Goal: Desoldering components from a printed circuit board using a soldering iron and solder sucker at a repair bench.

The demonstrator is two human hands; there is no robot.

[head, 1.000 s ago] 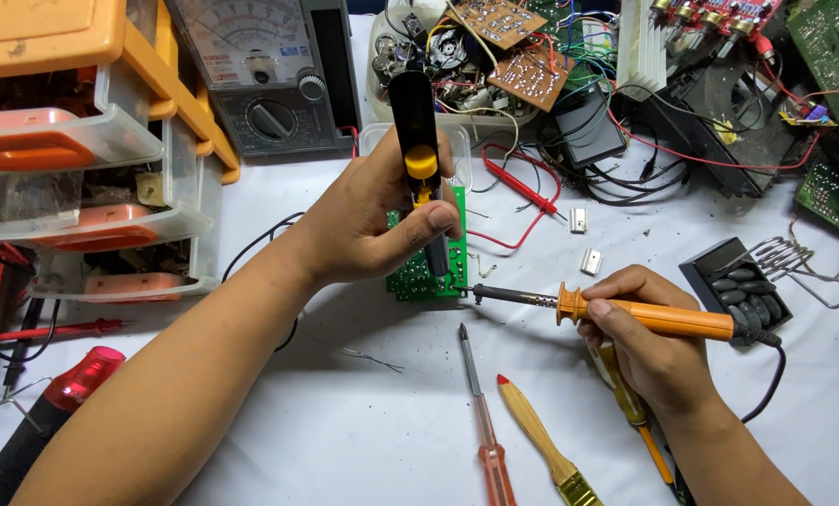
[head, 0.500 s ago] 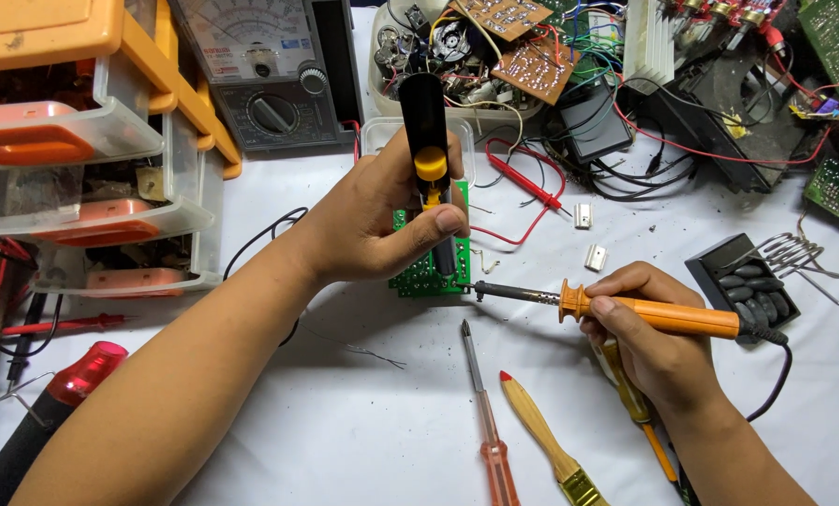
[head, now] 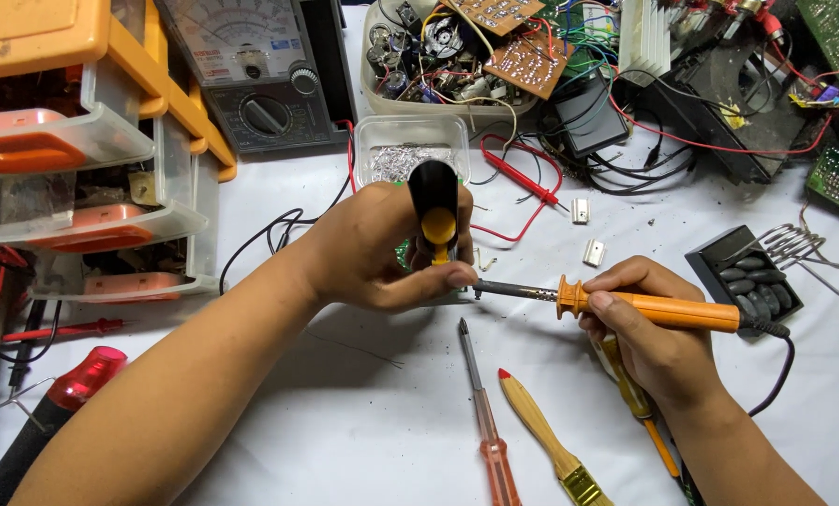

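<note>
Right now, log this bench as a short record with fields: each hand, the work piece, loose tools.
left hand: grips a black desoldering pump with a yellow plunger, upright over the green circuit board
right hand: holds an orange-handled soldering iron, tip pointing at the board
loose tools: screwdriver and small brush on the white table
behind: analog multimeter

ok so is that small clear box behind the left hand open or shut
Open. The clear box shows no lid over it, and the silvery bits inside are plainly exposed. The left hand holds a black and yellow tool in front of it.
</note>
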